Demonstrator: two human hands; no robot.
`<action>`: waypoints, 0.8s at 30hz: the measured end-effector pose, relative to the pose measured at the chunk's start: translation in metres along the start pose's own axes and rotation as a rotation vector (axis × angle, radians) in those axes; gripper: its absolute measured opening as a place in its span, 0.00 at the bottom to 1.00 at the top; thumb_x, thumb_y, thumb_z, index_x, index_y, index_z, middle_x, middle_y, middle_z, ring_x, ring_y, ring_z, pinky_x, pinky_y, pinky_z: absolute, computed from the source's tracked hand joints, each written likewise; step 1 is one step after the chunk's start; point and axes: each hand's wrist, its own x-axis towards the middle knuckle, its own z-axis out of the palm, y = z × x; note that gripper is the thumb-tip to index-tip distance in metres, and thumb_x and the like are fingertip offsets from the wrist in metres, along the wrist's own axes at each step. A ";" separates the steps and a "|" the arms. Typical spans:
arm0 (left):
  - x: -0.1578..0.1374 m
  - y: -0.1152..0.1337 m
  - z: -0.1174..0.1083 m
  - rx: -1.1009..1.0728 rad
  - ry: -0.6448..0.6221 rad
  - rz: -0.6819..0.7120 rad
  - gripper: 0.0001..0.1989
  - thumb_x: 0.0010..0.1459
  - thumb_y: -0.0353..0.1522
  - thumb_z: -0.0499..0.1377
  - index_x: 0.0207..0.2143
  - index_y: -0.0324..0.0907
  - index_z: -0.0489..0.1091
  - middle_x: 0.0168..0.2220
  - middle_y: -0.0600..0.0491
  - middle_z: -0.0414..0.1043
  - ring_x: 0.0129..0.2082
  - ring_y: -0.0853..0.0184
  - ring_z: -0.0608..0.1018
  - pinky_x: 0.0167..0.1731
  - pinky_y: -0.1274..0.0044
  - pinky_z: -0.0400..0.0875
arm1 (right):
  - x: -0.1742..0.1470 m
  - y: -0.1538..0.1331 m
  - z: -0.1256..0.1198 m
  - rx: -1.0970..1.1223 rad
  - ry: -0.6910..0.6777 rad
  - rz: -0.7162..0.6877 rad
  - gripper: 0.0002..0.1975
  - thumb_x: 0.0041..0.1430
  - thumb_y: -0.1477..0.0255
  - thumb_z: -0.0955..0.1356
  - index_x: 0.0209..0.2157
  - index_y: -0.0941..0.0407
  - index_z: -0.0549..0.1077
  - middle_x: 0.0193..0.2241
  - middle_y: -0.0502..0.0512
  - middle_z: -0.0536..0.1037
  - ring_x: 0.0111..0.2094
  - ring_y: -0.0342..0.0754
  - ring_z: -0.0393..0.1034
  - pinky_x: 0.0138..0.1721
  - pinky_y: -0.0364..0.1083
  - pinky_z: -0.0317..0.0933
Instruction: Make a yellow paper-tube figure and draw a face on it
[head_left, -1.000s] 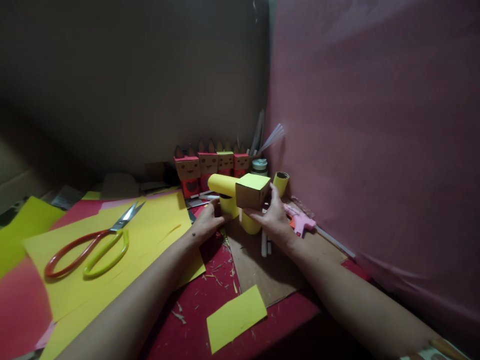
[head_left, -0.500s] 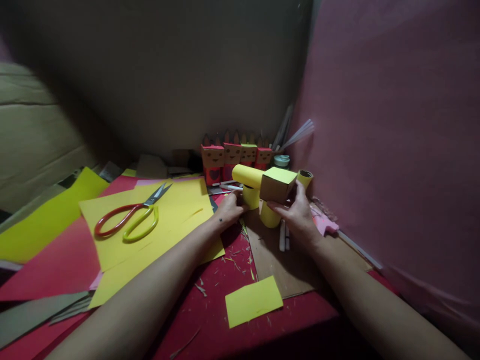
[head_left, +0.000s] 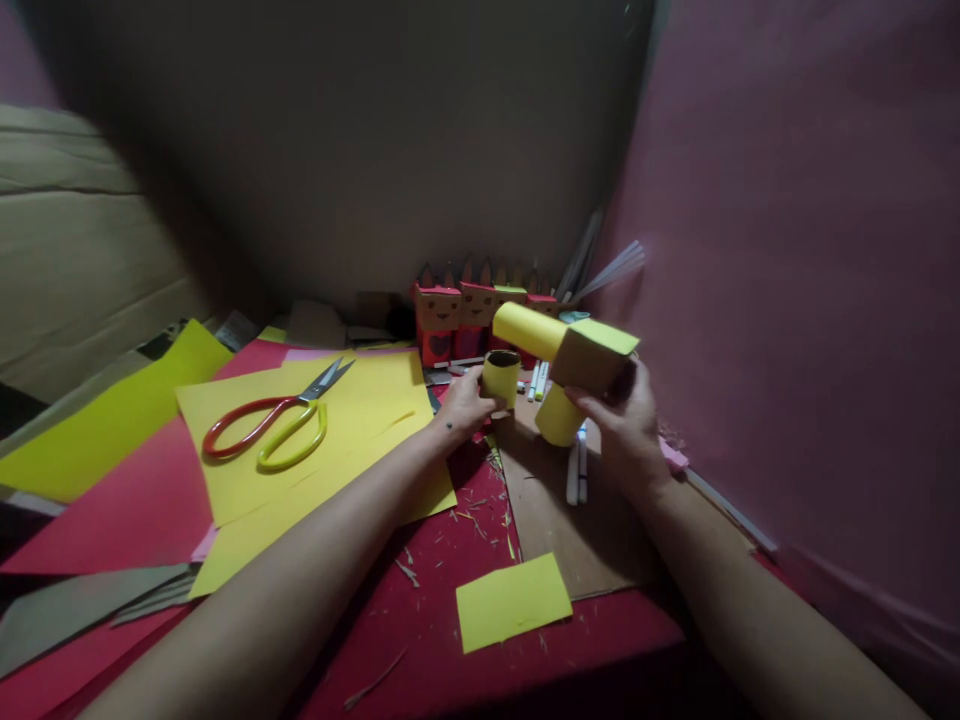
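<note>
My left hand [head_left: 466,400] is closed around a short yellow paper-covered tube [head_left: 499,382], upright with its dark hollow end facing up. Fingers and thumb of my right hand [head_left: 631,430] grip a small cardboard box [head_left: 592,362] with a yellow top, tilted slightly. A yellow roll [head_left: 529,330] sticks out sideways from the box's left, and another yellow tube [head_left: 561,416] stands below it. Whether these are fixed to the box I cannot tell. White markers [head_left: 576,468] lie on the cardboard sheet [head_left: 547,530] beneath my hands.
Scissors [head_left: 289,420] with red and yellow handles rest on yellow paper [head_left: 375,460] at left. A yellow paper rectangle [head_left: 514,602] lies near the front edge. Several box figures with drawn faces [head_left: 438,310] stand at the back. Paper scraps litter the red tabletop [head_left: 420,640]; a pink wall [head_left: 787,250] rises at right.
My right hand has raised the box with its rolls up and rightward, off the tube in my left hand, whose hollow top now shows. The view has shifted slightly.
</note>
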 end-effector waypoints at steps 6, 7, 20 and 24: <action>0.038 0.016 -0.015 0.038 0.083 -0.003 0.19 0.66 0.38 0.62 0.57 0.41 0.70 0.56 0.45 0.73 0.50 0.57 0.79 0.48 0.60 0.78 | 0.009 -0.028 -0.012 0.189 0.204 -0.148 0.24 0.45 0.70 0.79 0.43 0.51 0.68 0.42 0.50 0.76 0.46 0.53 0.74 0.54 0.57 0.69; 0.046 0.019 -0.013 0.052 0.086 -0.006 0.19 0.66 0.38 0.62 0.57 0.41 0.70 0.56 0.45 0.73 0.50 0.57 0.79 0.48 0.60 0.78 | 0.010 -0.032 -0.014 0.205 0.227 -0.172 0.23 0.45 0.71 0.78 0.42 0.51 0.69 0.41 0.50 0.76 0.46 0.52 0.74 0.53 0.57 0.69; 0.072 0.048 0.027 0.219 0.156 0.042 0.28 0.60 0.33 0.67 0.61 0.41 0.66 0.62 0.41 0.66 0.62 0.47 0.69 0.59 0.50 0.66 | 0.017 -0.069 -0.033 0.273 0.336 -0.295 0.11 0.50 0.77 0.73 0.37 0.52 0.77 0.40 0.52 0.79 0.49 0.54 0.76 0.59 0.58 0.66; 0.061 0.085 0.056 0.252 0.090 0.234 0.31 0.57 0.23 0.65 0.62 0.44 0.65 0.65 0.43 0.63 0.68 0.48 0.60 0.68 0.56 0.52 | 0.011 -0.086 -0.038 0.176 0.431 -0.377 0.12 0.52 0.76 0.72 0.39 0.49 0.79 0.45 0.53 0.79 0.57 0.62 0.73 0.56 0.63 0.71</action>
